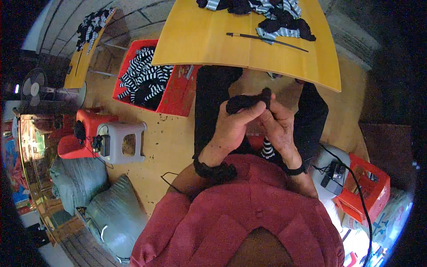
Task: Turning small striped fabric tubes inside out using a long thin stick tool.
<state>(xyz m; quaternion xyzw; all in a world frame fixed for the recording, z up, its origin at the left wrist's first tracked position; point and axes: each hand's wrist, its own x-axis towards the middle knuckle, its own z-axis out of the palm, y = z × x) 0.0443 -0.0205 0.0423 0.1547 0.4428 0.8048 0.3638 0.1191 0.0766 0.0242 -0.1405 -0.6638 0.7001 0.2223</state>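
A bunched black knit piece [244,102], maybe a sock, is held up between my two hands, just off the table's near edge. My left hand [232,127] is closed round its lower side, thumb pressed along it. My right hand [280,127] pinches its right end, where a black tip stands up by the fingers. Below my right hand hangs a black-and-white striped knit end [267,147]; whether it belongs to the same piece I cannot tell. Black bands of cloth circle both wrists.
Ahead, a yellow table [195,40] carries a thin black rod [267,41] and a heap of black and grey-striped knits [284,22]. Left stand a red crate [175,95] of striped knits, a grey stool [116,142] and stuffed sacks [113,213]. A red stool [378,191] is at right.
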